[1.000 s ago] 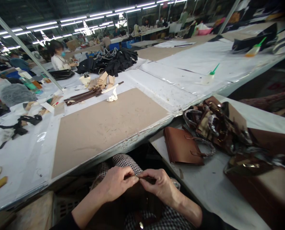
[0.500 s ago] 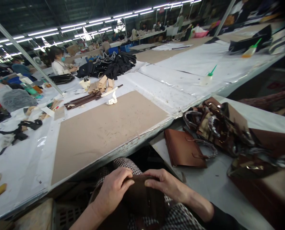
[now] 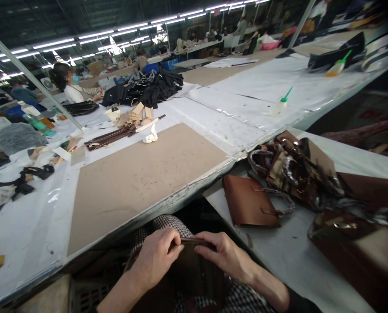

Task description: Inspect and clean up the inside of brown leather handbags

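Observation:
A dark brown bag [image 3: 192, 271] rests in my lap, on checked trousers. My left hand [image 3: 159, 250] pinches its upper edge between thumb and fingers. Close beside it, my right hand [image 3: 222, 254] grips the same edge, the thumb on the near face. The lower part of the bag lies in shadow, so its details are hard to make out. On the side table to my right is a brown handbag [image 3: 251, 202] with its handle wrapped in clear film.
More handbags [image 3: 295, 165] are piled on the side table [image 3: 279, 248]. A beige board [image 3: 148, 169] lies on the white worktable, with brown strips [image 3: 111, 137] behind it. A green-tipped bottle [image 3: 281, 105] stands further right. Across the table a co-worker [image 3: 73, 89] sits near black fabric pieces [image 3: 145, 89].
Both hands still hold the bag's edge, which is now bent a little so that its rim shows between the thumbs and fingers. The view has shifted slightly.

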A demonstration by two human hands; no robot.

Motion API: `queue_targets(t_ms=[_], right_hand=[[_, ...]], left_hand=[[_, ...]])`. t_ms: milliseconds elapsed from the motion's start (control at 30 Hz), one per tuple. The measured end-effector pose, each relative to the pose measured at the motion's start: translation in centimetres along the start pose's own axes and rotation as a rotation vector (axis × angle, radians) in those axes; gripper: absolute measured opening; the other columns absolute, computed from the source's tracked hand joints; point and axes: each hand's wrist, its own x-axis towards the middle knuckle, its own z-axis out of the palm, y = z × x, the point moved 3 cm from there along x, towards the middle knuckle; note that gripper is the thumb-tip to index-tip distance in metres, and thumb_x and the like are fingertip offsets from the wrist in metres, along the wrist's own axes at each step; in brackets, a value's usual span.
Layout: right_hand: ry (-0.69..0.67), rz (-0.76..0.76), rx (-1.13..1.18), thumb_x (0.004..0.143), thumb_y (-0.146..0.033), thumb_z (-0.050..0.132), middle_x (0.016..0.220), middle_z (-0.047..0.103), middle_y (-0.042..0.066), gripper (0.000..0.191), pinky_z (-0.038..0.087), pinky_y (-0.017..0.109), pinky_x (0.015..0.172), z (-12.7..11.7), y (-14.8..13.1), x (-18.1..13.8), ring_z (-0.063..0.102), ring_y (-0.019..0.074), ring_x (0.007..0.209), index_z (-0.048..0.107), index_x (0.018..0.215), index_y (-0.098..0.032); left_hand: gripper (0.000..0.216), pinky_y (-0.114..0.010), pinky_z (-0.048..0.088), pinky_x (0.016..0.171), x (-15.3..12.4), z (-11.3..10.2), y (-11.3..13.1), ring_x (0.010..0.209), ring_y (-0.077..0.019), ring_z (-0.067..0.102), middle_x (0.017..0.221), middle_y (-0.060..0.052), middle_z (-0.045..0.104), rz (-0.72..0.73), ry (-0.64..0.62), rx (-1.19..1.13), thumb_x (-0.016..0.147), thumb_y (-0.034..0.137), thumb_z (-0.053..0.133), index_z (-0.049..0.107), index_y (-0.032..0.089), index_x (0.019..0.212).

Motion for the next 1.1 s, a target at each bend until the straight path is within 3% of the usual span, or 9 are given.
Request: queue_targets(t_ms=[167,300,500,667,833,933,1100], right_hand=[[-0.037,0.004,-0.005,0.097,-0.028,0.061,0.099,0.076,-0.005,0.023,0.048,0.024,0.077,-0.3,-0.2,-0.3,0.068,0.0178,0.089,0.072,0.117,-0.026],[-0.081,0.026,0.004,0.095,-0.026,0.063,0.105,0.075,-0.005,0.031,0.049,0.025,0.082,-0.7,0.0,-0.1,0.069,0.0190,0.094,0.067,0.126,-0.029],[-0.042,0.040,0.021,0.095,-0.028,0.064,0.100,0.076,-0.005,0.021,0.050,0.026,0.080,-0.7,0.9,0.4,0.069,0.0202,0.092,0.073,0.114,-0.027],[-0.013,0.034,0.054,0.093,-0.029,0.067,0.105,0.076,-0.004,0.026,0.050,0.028,0.087,-0.6,1.5,0.4,0.069,0.0215,0.098,0.071,0.118,-0.028],[0.055,0.058,0.028,0.089,-0.023,0.070,0.103,0.076,-0.003,0.031,0.052,0.028,0.085,-0.6,1.7,0.4,0.069,0.0208,0.096,0.067,0.120,-0.027],[0.062,0.023,0.023,0.092,-0.025,0.068,0.105,0.075,-0.001,0.029,0.053,0.029,0.087,-0.4,1.6,0.3,0.070,0.0211,0.097,0.065,0.121,-0.026],[0.114,-0.181,-0.092,0.099,-0.028,0.059,0.138,0.062,0.004,0.029,0.048,0.038,0.108,0.4,2.0,0.0,0.059,0.0241,0.126,0.064,0.128,-0.030]], left_hand=[[0.022,-0.032,0.050,0.095,-0.2,0.3,0.0,0.106,-0.0187,0.066,0.114,-0.002,0.069,0.160,0.028,0.010,0.091,0.003,0.065,0.055,0.023,0.095],[0.016,-0.030,0.051,0.097,-0.4,0.3,-0.3,0.109,-0.0177,0.067,0.120,-0.001,0.069,0.209,0.042,-0.027,0.093,0.009,0.067,0.059,0.022,0.090],[0.014,-0.034,0.051,0.099,-0.6,0.2,0.1,0.115,-0.0207,0.064,0.130,0.000,0.067,0.230,0.014,-0.023,0.089,0.012,0.074,0.065,0.022,0.086],[0.013,-0.042,0.043,0.111,-0.7,-0.3,0.9,0.133,-0.0266,0.048,0.140,-0.004,0.058,0.299,0.027,0.001,0.090,0.012,0.072,0.063,0.020,0.083],[0.009,-0.044,0.051,0.095,-1.4,0.1,0.5,0.106,-0.0242,0.059,0.110,-0.006,0.066,0.330,0.065,0.167,0.098,0.014,0.060,0.064,0.019,0.092],[0.008,-0.043,0.054,0.091,-2.1,0.2,0.3,0.100,-0.0236,0.061,0.108,-0.007,0.067,0.362,0.072,0.237,0.097,0.011,0.060,0.065,0.018,0.096],[0.016,-0.042,0.058,0.088,-3.3,0.2,0.6,0.099,-0.0257,0.066,0.115,-0.010,0.068,0.385,0.096,0.319,0.095,0.011,0.061,0.065,0.016,0.110]])
